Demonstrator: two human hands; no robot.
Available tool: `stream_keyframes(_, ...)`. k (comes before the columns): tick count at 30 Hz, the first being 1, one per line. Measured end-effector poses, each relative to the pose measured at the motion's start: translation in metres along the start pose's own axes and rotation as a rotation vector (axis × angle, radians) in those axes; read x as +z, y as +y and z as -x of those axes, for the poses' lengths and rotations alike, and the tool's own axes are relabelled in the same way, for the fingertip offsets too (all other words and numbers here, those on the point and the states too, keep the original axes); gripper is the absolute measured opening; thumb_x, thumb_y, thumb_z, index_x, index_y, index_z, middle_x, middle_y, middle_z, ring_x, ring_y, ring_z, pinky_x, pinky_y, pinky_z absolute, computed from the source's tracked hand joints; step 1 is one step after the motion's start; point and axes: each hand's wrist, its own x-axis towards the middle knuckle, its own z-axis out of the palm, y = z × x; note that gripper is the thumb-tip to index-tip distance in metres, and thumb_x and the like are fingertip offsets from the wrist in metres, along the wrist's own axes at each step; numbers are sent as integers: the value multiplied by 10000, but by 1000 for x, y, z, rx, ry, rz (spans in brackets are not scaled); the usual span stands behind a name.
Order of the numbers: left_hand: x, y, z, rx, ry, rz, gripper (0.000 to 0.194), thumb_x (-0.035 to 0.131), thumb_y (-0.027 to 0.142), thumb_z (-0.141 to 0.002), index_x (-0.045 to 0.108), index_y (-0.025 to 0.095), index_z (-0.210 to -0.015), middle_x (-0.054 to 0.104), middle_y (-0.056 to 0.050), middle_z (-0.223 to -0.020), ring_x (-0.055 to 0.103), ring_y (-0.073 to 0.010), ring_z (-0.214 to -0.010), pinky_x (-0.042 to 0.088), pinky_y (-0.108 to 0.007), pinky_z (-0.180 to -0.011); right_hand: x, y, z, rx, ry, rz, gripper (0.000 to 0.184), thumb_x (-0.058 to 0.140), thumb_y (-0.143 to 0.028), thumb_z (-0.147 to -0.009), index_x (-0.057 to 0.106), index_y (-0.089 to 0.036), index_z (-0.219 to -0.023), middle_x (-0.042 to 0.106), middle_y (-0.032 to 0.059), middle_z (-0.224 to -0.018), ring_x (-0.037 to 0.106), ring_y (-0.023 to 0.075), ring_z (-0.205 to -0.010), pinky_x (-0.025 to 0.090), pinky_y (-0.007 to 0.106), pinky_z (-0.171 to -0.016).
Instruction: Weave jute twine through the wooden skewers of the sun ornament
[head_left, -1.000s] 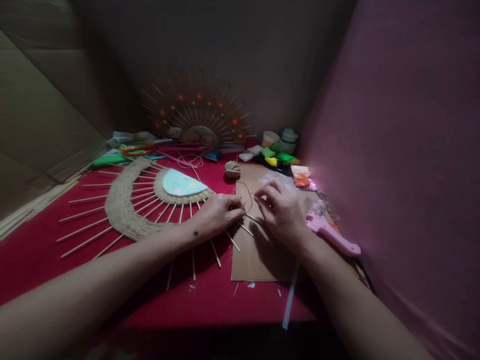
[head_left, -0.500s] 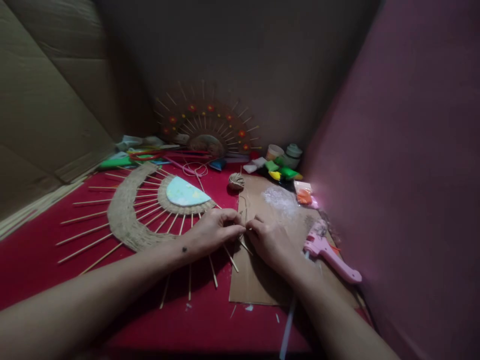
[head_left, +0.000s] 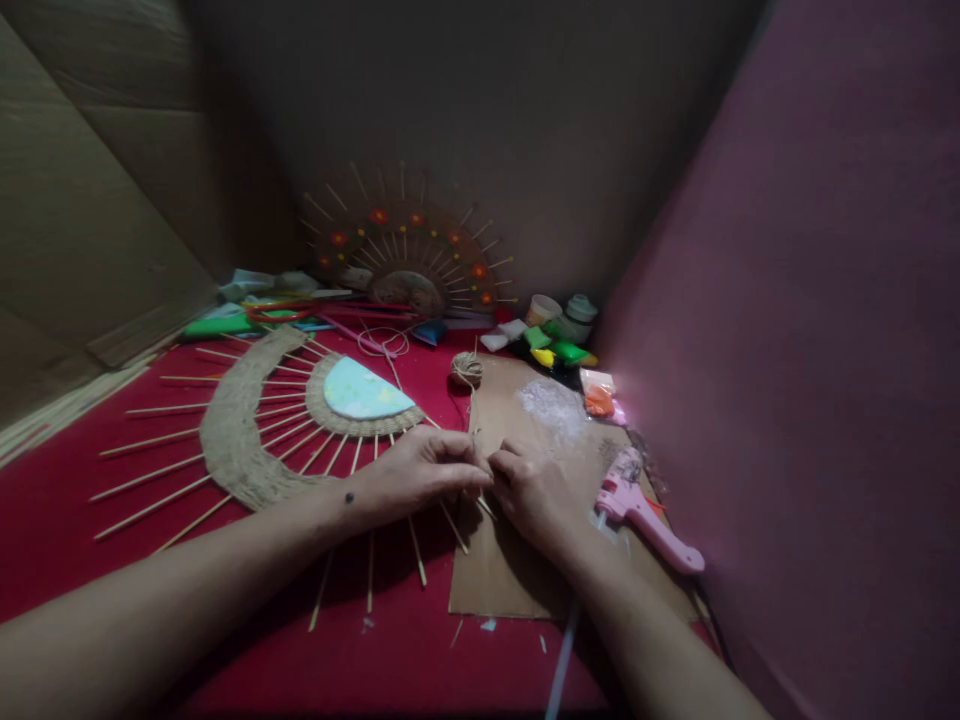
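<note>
A half-round piece of thin wooden sticks and woven twine lies on the red cloth, with a pale blue half-disc at its centre. Over its right end, my left hand pinches the twine between thumb and fingers. Close beside it, my right hand is also closed in a pinch on the twine, the fingertips of both hands nearly touching. A strand runs from them back toward a small twine ball. The exact grip point is partly hidden by the fingers.
Cardboard lies under my right hand, with a pink glue gun on its right side. Behind stand a finished flower-decorated half-round, coloured packets and a small jar. Scissors with red handles lie back left.
The whole scene has shifted slightly left with the camera. Both hands stay together at the twine, their fingers slightly repositioned, the right hand's more curled.
</note>
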Motion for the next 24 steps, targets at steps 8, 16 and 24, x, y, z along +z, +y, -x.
stream_keyframes(8, 1, 4, 2, 11, 184, -30, 189, 638, 314, -752, 627, 133, -699, 605, 7, -567, 545, -98, -517, 436, -214, -490, -6, -4, 1, 38, -47, 5, 176, 487, -178, -877, 661, -191, -902, 626, 42, -896, 565, 134, -715, 354, 232, -630)
stream_keyframes(16, 14, 11, 13, -13, 114, -50, 129, 628, 222, -748, 647, 107, -691, 669, -26, -602, 591, -89, -527, 428, -179, -486, -17, -3, -6, 116, -32, -161, 214, 520, -107, -817, 689, -156, -939, 670, 58, -848, 590, 147, -729, 398, 255, -666)
stream_keyframes(24, 34, 7, 20, -121, 119, 51, 120, 597, 178, -769, 664, 112, -844, 659, -8, -583, 599, -95, -479, 415, -157, -399, -26, 0, -18, 447, -253, -833, 108, 537, -100, -766, 611, -159, -713, 527, -70, -424, 412, 64, -340, 299, 182, -374)
